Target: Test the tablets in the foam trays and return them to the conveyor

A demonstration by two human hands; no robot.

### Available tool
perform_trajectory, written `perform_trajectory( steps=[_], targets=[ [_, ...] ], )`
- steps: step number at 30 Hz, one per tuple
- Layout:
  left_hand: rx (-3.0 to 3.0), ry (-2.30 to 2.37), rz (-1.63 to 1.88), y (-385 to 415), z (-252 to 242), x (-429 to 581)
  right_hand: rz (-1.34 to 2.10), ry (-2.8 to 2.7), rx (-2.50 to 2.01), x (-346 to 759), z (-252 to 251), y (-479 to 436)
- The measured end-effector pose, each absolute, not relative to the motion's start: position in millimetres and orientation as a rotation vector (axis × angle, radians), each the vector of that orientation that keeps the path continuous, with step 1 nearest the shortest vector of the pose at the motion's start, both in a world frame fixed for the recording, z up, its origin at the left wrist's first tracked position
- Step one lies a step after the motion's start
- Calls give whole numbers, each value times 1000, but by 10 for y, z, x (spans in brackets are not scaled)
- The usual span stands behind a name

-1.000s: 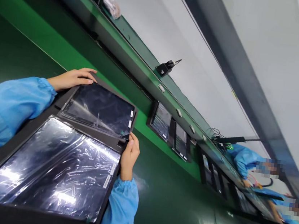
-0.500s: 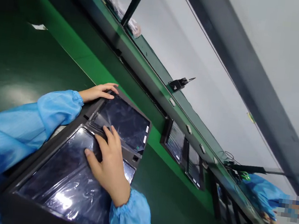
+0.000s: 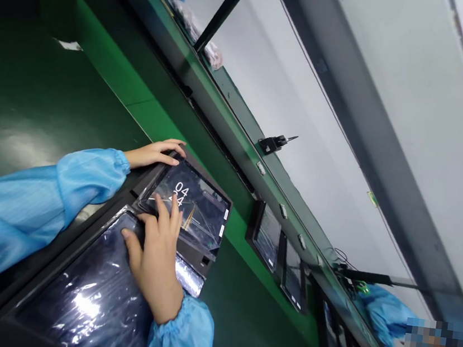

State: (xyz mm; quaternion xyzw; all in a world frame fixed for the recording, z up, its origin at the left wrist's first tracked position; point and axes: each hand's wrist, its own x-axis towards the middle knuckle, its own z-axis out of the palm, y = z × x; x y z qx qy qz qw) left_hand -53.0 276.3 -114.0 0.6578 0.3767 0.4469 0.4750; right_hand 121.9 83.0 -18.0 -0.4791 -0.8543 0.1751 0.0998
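Observation:
A tablet [image 3: 204, 209] lies in a dark tray [image 3: 223, 240], its screen lit with large white clock digits and a picture. Small white labels mark its right edge. My left hand [image 3: 155, 154] rests at the far left corner of this tablet, fingers stretched out over the edge. Over the tablet's near side my right hand [image 3: 157, 260] is spread, fingertips at the screen below the digits; whether they touch it I cannot tell. Beneath that hand sits a larger tablet-like panel [image 3: 93, 269] under shiny wrinkled clear film, its screen dark.
More trays with dark tablets [image 3: 268, 237] stand in a row on the green bench [image 3: 239, 315] to the right. A black adapter [image 3: 273, 143] lies on the ledge beyond. Far right, a co-worker in a blue sleeve [image 3: 383, 313] works by the bench. A plastic bag [image 3: 194, 28] lies at upper left.
The tablet's screen has gone from dark to lit, with digits and a picture. My right hand has shifted slightly left. My left hand stays at the corner, and the view has shifted a little.

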Motion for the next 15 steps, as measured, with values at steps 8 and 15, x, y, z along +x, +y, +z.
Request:
perform_trajectory(
  steps=[8,15],
  targets=[
    [1530,927,1161,2729,-1123,-507,421,-2185,-1546,1919,-132,918],
    [1349,923,1234,2690,-1110,-438,418,-2045,-1801,2593,-362,1712]
  ],
)
